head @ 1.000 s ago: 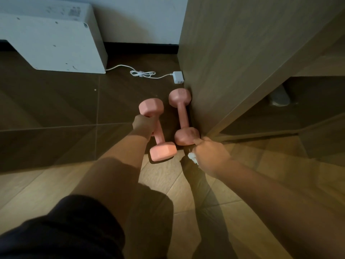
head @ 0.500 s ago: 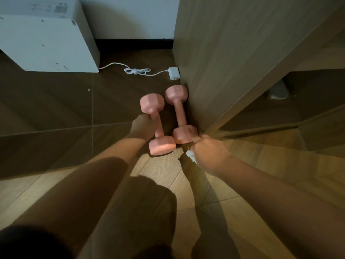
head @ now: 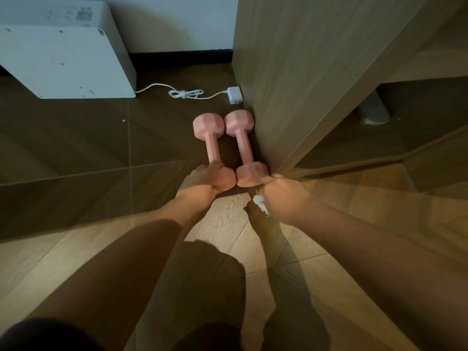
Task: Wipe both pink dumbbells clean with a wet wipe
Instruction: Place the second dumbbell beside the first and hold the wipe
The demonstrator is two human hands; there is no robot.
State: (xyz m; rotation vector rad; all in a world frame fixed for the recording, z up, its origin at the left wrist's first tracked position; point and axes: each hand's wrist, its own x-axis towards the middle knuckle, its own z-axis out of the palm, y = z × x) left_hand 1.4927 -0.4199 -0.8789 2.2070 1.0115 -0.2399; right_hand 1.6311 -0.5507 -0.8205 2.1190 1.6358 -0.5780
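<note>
Two pink dumbbells lie side by side on the dark floor, close against a wooden panel. My left hand [head: 203, 177] lies over the near head and handle end of the left dumbbell [head: 212, 145], fingers curled on it. The right dumbbell [head: 243, 145] lies next to the panel. My right hand [head: 282, 196] holds a crumpled white wet wipe [head: 259, 202] in its fist, and its knuckles touch that dumbbell's near head.
A tall wooden panel [head: 304, 72] stands right of the dumbbells. Behind them lie a white power adapter [head: 235, 95] and its coiled cable [head: 186, 93]. A white box-shaped appliance [head: 65, 59] sits at the back left. A grey object [head: 374, 112] lies under the furniture at right.
The left dumbbell has moved right and straightened until it lies parallel beside the right one. My left hand has slid from mid-handle down to the near head. My right hand has stayed put.
</note>
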